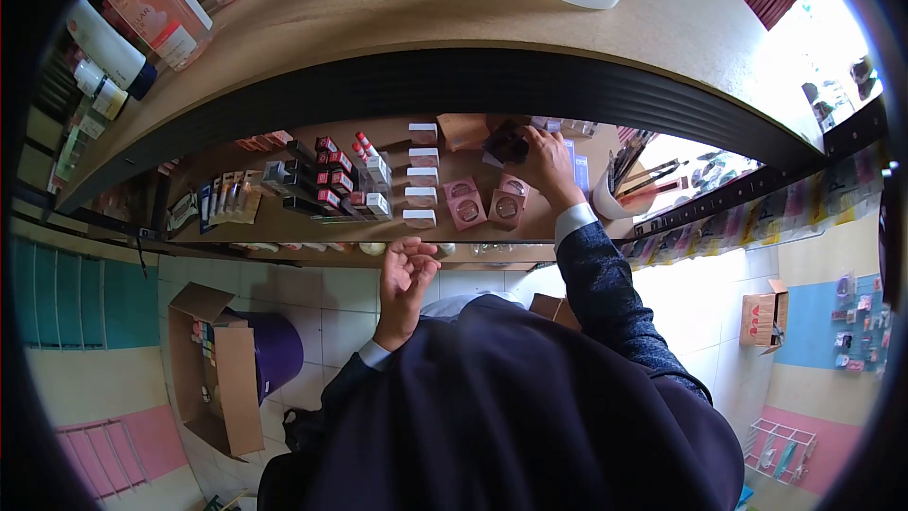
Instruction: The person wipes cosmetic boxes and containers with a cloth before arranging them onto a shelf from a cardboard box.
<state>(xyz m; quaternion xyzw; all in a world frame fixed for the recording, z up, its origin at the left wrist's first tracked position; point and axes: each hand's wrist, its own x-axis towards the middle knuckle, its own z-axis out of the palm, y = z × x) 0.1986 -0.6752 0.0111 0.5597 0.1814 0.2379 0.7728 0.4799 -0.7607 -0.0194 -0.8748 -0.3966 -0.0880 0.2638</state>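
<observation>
My right hand [547, 166] reaches onto a wooden shelf [312, 224] and grips a dark small box [506, 142] near its back. Just below that hand lie several pink square compacts [487, 203]. My left hand [405, 274] hovers below the shelf edge with its fingers curled loosely, holding nothing that I can see. Both arms wear dark sleeves with white cuffs.
White small boxes [422, 175] stand in a column left of the compacts, with red and black lipstick boxes [331, 180] further left. A cup of brushes [629, 185] stands at the right. An upper shelf [426, 9] carries bottles. An open cardboard box [218, 369] sits on the floor.
</observation>
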